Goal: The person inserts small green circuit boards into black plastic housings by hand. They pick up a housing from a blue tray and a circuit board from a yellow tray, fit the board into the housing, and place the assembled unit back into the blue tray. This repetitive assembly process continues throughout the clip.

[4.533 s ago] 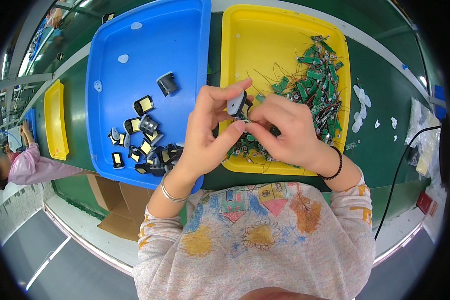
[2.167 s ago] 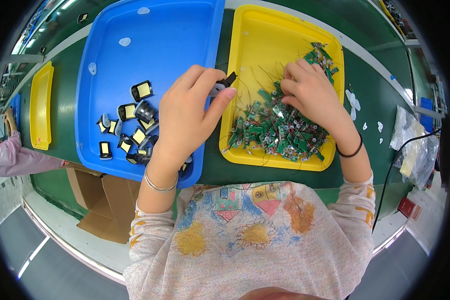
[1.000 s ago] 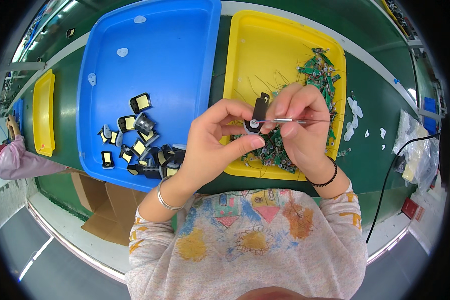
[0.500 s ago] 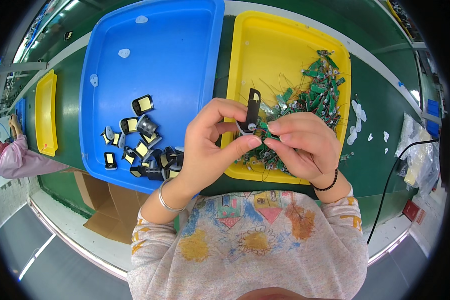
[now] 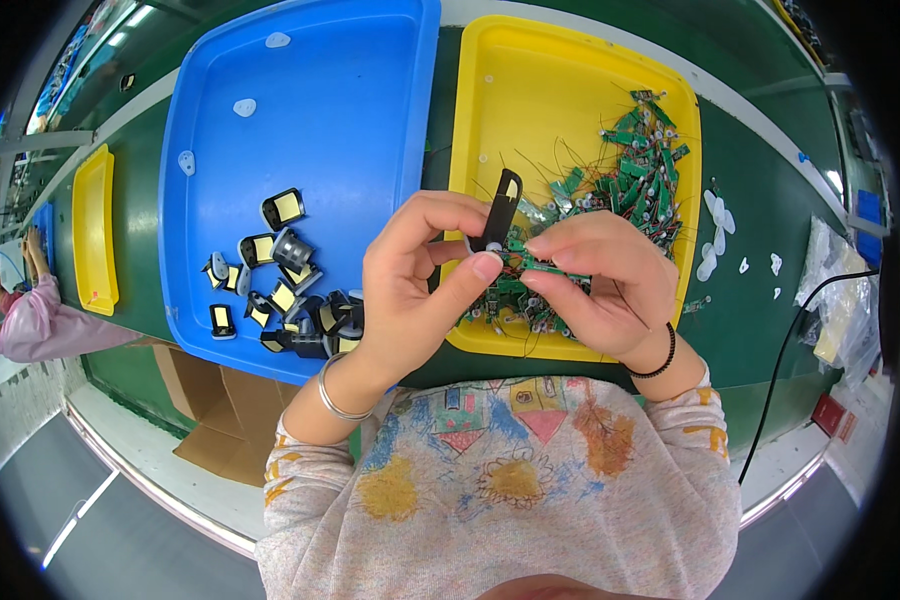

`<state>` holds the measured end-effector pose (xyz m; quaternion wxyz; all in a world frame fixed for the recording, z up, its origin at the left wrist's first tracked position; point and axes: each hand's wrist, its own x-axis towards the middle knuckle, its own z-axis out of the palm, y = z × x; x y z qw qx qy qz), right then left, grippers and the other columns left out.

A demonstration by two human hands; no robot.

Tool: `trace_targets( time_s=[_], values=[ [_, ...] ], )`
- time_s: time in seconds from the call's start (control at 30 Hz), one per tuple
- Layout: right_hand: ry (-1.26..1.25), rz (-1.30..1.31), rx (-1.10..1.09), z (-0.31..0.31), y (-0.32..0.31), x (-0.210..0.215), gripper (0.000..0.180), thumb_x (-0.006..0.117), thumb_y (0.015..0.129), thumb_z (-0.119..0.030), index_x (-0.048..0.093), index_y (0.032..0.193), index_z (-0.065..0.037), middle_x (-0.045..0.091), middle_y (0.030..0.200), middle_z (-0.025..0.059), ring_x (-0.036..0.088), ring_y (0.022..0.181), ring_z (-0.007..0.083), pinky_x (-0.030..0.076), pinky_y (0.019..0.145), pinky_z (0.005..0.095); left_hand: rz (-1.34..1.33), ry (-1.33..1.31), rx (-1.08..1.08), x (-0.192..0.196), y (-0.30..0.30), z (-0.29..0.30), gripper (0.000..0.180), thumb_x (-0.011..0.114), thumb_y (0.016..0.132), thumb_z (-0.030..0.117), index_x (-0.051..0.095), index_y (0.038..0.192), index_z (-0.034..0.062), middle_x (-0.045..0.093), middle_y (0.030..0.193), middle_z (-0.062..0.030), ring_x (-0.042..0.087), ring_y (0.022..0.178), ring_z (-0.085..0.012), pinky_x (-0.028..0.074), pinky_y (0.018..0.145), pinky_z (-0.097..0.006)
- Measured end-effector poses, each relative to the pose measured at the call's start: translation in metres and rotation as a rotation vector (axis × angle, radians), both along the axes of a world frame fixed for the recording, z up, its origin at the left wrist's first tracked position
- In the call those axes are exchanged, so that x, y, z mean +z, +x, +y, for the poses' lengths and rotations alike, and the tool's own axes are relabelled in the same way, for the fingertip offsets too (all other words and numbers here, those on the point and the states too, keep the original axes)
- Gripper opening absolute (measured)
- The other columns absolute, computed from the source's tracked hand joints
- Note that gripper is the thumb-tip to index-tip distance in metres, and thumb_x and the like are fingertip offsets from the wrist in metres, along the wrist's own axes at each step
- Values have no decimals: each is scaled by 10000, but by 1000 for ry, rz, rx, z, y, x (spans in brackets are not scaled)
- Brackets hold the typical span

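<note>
Blue tray (image 5: 300,120) holds finished black housings (image 5: 280,285); left hand (image 5: 415,285) pinches a black housing (image 5: 498,210) over the yellow tray (image 5: 530,90), right hand (image 5: 600,285) grips a green board (image 5: 535,268). Keep the housing steady and feed the board in squarely.

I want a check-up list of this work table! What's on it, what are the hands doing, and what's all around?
Surface: green table, bearing two big trays.
Job's things: black casing and small green circuit board, pinched between both hands; yellow tray with a heap of green boards; blue tray with black-and-yellow parts.
Clutter: white scraps on the table.
Hands: left hand grips the casing; right hand presses the board to it.
Cables: black cable at right.
Surroundings: cardboard box below; another person's sleeve at left.
</note>
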<state>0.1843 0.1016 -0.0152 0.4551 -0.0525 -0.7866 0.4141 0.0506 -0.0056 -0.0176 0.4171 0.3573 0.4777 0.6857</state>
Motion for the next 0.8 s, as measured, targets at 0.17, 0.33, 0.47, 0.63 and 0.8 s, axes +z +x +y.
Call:
trace_targets(
  time_s=[0.17, 0.33, 0.47, 0.63, 0.8],
  values=[
    [-17, 32, -6, 0, 0, -1, 255, 724, 632, 25, 572, 836, 7, 628, 759, 129, 618, 651, 226, 487, 542, 277, 63, 15, 12, -2, -1, -1, 207, 630, 736, -39, 525, 914, -23, 511, 999, -115, 547, 920, -156, 492, 782, -266],
    [-16, 27, -1, 0, 0, 1, 253, 724, 633, 25, 572, 834, 4, 627, 755, 129, 617, 649, 225, 485, 536, 277, 85, 24, 27, -4, -1, -1, 210, 646, 723, -39, 529, 898, -30, 508, 1010, -125, 550, 922, -160, 495, 783, -262],
    [-25, 24, 7, 0, 1, 1, 255, 725, 631, 26, 573, 834, 3, 625, 752, 129, 617, 648, 225, 484, 534, 278, 103, 16, 38, -4, -2, -1, 211, 651, 720, -36, 530, 892, -35, 507, 1010, -134, 551, 923, -162, 495, 787, -262],
    [-22, 24, 23, 0, 0, 2, 252, 722, 628, 33, 576, 831, 2, 625, 752, 130, 617, 647, 228, 484, 534, 280, 162, 36, 37, -2, -2, -1, 199, 647, 721, -38, 528, 880, -38, 505, 1007, -139, 548, 913, -154, 491, 785, -258],
    [13, 16, 44, -3, 0, 4, 251, 722, 629, 21, 580, 836, 3, 630, 764, 119, 616, 655, 229, 485, 539, 281, 167, 90, 16, -3, -5, -3, 174, 630, 725, -44, 524, 862, -37, 491, 1014, -135, 535, 902, -137, 477, 770, -238]
  ],
)
